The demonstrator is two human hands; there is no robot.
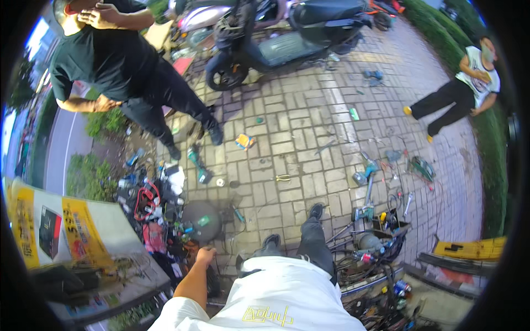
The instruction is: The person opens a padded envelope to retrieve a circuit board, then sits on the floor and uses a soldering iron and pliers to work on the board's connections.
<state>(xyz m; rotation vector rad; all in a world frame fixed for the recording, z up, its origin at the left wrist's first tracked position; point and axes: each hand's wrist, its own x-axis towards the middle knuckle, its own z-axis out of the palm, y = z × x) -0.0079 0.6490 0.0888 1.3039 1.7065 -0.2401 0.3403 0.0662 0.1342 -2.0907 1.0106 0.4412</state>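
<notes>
left hand (205,255) (fist) over tool pile (160,220)

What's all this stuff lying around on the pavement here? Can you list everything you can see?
scooter: one, dark blue, parked at the top
second scooter: one, pale, partly hidden behind it
standing person: one, dark clothes, upper left
walking person: one, white top, black trousers, right
sign board: one, yellow and white, lower left
pliers: one, yellow handles, middle paving
power tool: one, green, beside the standing person's feet
toolbox: one, dark, open, right of the wearer's feet
tool pile: many, mixed colours, left of centre
hedge: green, right edge
left hand: one, bare, low over the tool pile; grip unclear
right hand: not in view
</notes>
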